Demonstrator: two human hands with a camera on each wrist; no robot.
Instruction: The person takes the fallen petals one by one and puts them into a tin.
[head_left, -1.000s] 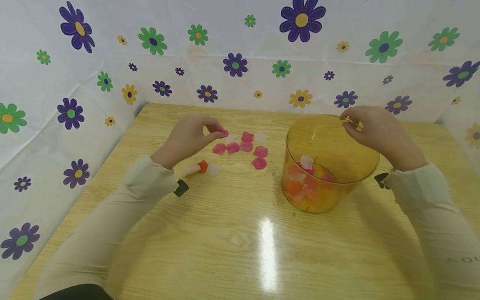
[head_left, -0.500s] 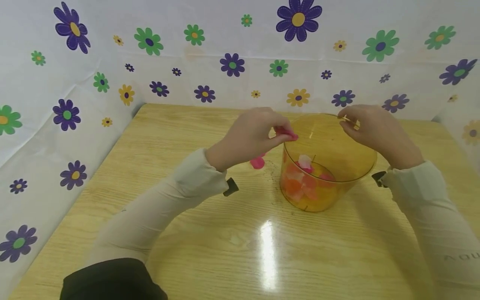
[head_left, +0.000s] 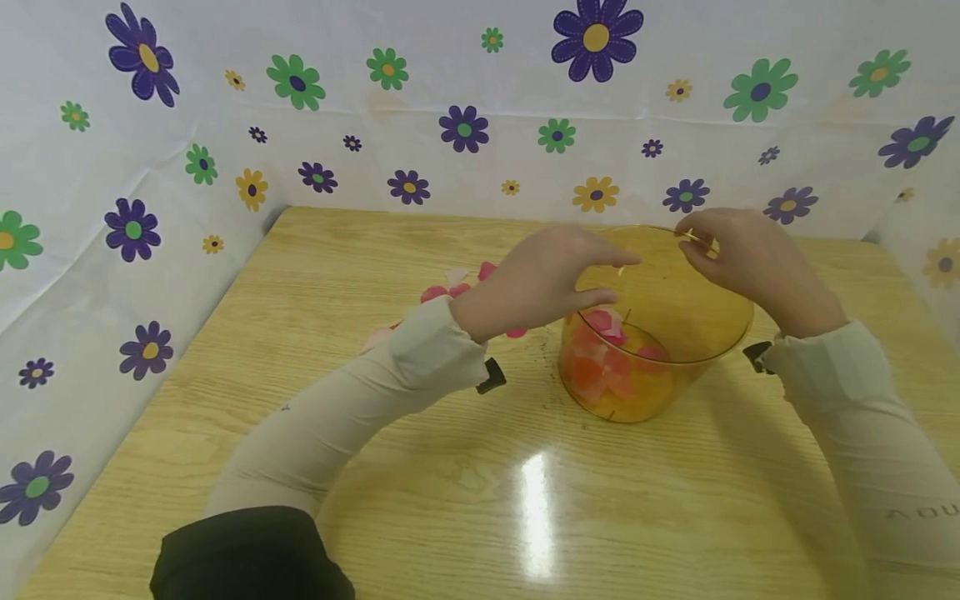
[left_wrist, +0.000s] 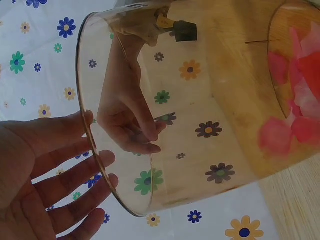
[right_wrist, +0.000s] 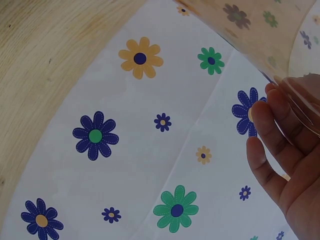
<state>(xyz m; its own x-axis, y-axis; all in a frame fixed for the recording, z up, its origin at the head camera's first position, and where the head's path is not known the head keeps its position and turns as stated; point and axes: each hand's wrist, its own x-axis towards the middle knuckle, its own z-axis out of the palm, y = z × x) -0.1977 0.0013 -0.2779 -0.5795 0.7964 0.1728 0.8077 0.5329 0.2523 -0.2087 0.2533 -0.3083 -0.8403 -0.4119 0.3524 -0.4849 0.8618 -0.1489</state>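
A see-through amber tub (head_left: 697, 321) stands on the table, with pink, white and orange-red petals (head_left: 603, 375) heaped inside on its left. My left hand (head_left: 540, 279) is over the tub's left rim, its thumb and fingers spread and nothing between them. In the left wrist view the fingers of this left hand (left_wrist: 60, 175) reach past the rim, and petals (left_wrist: 300, 110) show at the bottom. My right hand (head_left: 757, 262) pinches the far right rim between thumb and fingers. Its curled fingers also appear against the rim in the right wrist view (right_wrist: 295, 155).
Loose petals (head_left: 457, 285) lie on the wooden table (head_left: 420, 500) left of the tub, partly hidden by my left forearm. Dark specks dot the wood beside the tub. A white cloth (head_left: 420, 67) printed with flowers rises behind and along the sides.
My left hand has carried a pink petal from the table rightward to the tub and let it go; its fingers have parted. The right hand keeps its hold on the rim.
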